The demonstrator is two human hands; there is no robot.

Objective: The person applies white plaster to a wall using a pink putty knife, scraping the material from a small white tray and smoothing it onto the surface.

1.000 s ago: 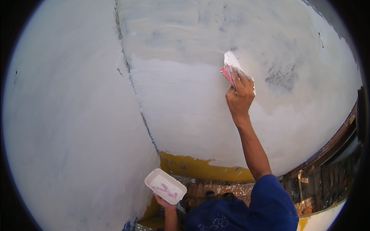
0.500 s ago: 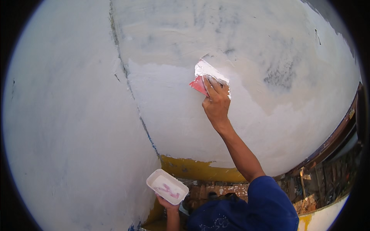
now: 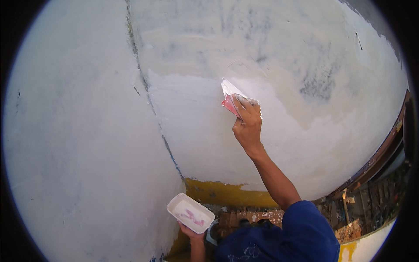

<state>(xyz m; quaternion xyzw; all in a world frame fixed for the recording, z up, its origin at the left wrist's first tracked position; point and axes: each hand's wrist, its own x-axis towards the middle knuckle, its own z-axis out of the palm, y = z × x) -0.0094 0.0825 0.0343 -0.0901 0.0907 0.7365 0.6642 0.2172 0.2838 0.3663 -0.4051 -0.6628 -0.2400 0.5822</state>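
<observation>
Apparently in hand: spreading white paste (image 3: 232, 89) over the wall (image 3: 196, 135)
Right hand (image 3: 248, 124): gripping the red spreader (image 3: 229, 105) at the wall
Left hand (image 3: 191, 231): holding the tray (image 3: 175, 202), well below
Next stroke: probably calls for flat, even pressure

We look through the left of two fisheye cameras worn side by side on the person's head, upright and aimed downward. We face a corner where a smooth, pale grey left-hand wall (image 3: 87, 131) meets a patchy white-and-grey wall (image 3: 205, 148), both near enough to fill most of our view. Nearest us, the navy-blue cloth shirt (image 3: 305, 229) crosses the lower edge; beyond it, the bare left hand (image 3: 192, 232) sits low and the bare right hand (image 3: 248, 126) about mid-view. Straight edges bow toward our round black rim.
</observation>
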